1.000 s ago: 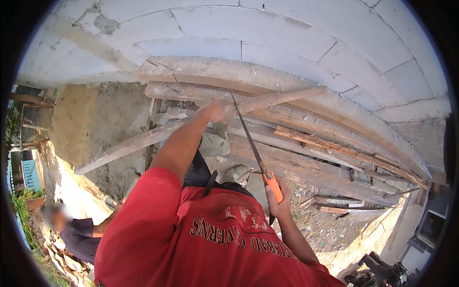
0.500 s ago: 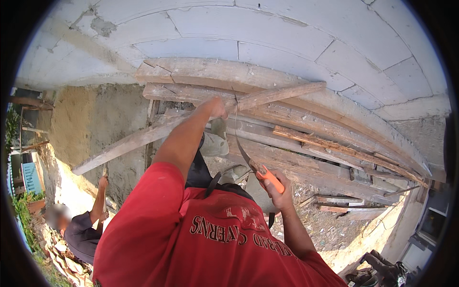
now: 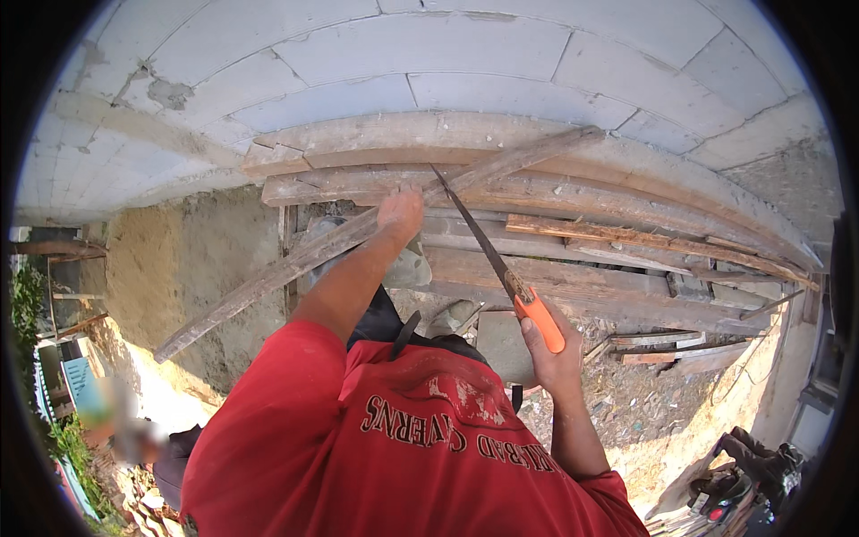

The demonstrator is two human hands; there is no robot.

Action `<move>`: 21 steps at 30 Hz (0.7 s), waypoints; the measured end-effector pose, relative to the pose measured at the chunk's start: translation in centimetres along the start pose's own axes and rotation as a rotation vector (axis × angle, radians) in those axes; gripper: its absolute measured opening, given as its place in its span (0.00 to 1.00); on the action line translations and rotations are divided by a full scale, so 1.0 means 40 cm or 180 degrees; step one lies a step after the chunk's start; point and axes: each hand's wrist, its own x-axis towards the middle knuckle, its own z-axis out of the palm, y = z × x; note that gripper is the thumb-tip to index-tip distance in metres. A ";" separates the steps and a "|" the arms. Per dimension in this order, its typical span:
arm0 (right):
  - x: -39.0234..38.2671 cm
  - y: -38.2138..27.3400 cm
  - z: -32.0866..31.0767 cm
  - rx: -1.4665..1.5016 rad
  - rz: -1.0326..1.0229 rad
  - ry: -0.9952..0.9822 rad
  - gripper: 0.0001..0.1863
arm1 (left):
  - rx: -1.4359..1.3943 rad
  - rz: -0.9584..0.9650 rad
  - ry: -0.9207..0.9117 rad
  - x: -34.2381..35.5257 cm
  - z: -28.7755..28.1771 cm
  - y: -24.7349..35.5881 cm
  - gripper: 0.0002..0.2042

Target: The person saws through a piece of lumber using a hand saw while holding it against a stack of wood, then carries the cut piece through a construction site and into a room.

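A long weathered wooden board lies slanted across a pile of beams, its near end down at the left and its far end by the wall. My left hand grips the board near its middle, its fingers partly hidden over the far side. In my right hand is the orange handle of a handsaw. The saw's dark blade points up and away, its tip end crossing the board just right of my left hand. My shoe shows beneath the board, beside my left hand; its exact contact is hidden.
Thick wooden beams are stacked along the pale block wall. A rough, splintered plank lies on top to the right. Debris-strewn ground spreads below. At lower left another person is partly in view.
My right hand has drawn the saw back, down and to the right, showing more blade. The view has shifted slightly. My left hand stays on the board.
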 end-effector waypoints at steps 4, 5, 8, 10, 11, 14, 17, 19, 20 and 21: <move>0.157 0.144 0.078 0.0166 0.0240 0.0191 0.24 | 0.0379 0.0301 0.0923 -0.049 0.046 0.101 0.31; 0.169 0.171 0.084 0.0310 0.0219 0.0176 0.24 | 0.0098 0.0233 0.0770 -0.048 0.013 0.104 0.30; 0.182 0.220 0.086 0.0525 0.0095 0.0032 0.24 | -0.0948 0.0007 -0.0174 -0.030 -0.085 0.077 0.35; 0.156 0.225 0.098 0.0406 -0.0054 -0.0030 0.24 | -0.1341 -0.0105 -0.0657 0.036 -0.102 0.018 0.41; 0.144 0.216 0.106 0.0442 0.0079 -0.0166 0.24 | -0.1377 -0.0176 -0.0791 0.070 -0.048 -0.018 0.43; 0.104 0.237 0.086 0.0143 0.0297 -0.0187 0.25 | -0.1141 -0.0167 -0.0963 0.068 -0.044 0.055 0.43; 0.028 0.170 0.075 -0.0292 -0.0153 -0.0275 0.25 | -0.1136 -0.0308 -0.0830 0.051 -0.002 -0.033 0.43; -0.005 0.151 0.012 -0.0151 -0.0221 -0.0443 0.25 | -0.1219 -0.0252 -0.0805 0.066 -0.011 -0.055 0.43; 0.014 0.163 0.018 -0.0058 -0.0087 -0.0399 0.25 | -0.1187 -0.0136 -0.0912 0.040 -0.063 -0.025 0.43; 0.060 0.163 0.061 0.0007 -0.0065 -0.0322 0.24 | -0.1140 -0.0059 -0.1024 0.007 -0.099 -0.017 0.43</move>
